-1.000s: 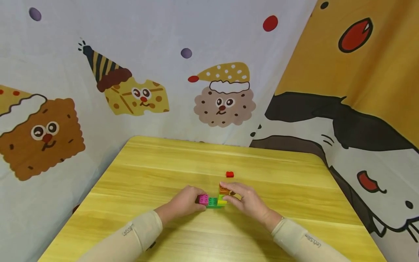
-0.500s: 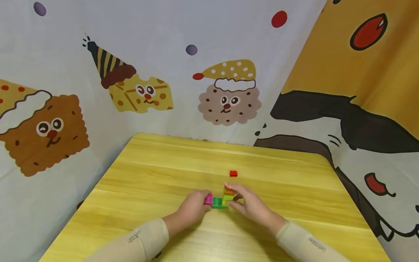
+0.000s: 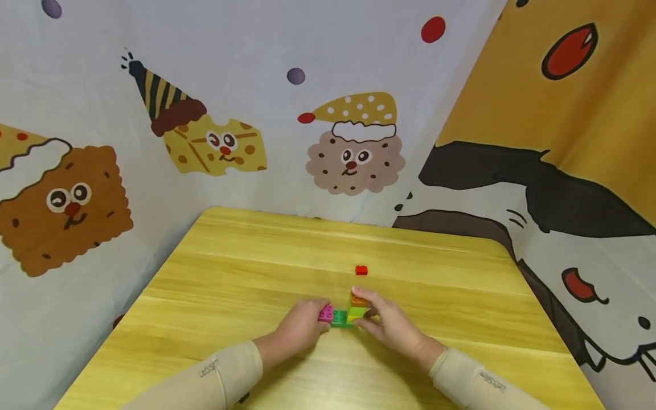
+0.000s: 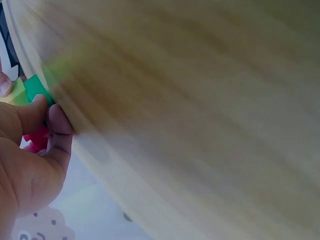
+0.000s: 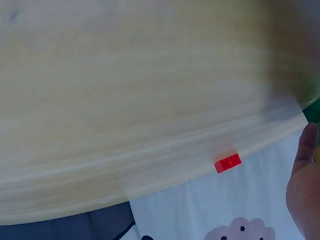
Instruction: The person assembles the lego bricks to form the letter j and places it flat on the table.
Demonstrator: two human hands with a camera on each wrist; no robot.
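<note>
My left hand pinches a pink building brick on the left end of a long green brick. My right hand grips a small stack on the green brick's right end. Yellow is lowest there, a lime brick sits in the middle, and an orange brick tops it. Between pink and yellow, green studs show. The left wrist view has the thumb and a finger close together by the green brick. In the right wrist view, only part of the hand shows at the right edge.
A loose red brick lies on the wooden table, beyond the right hand. Printed cartoon fabric hangs behind and at both sides of the table.
Both hands and the joined bricks have shifted slightly to the right relative to the red brick. The grips look much the same, and the head view has moved a little.
</note>
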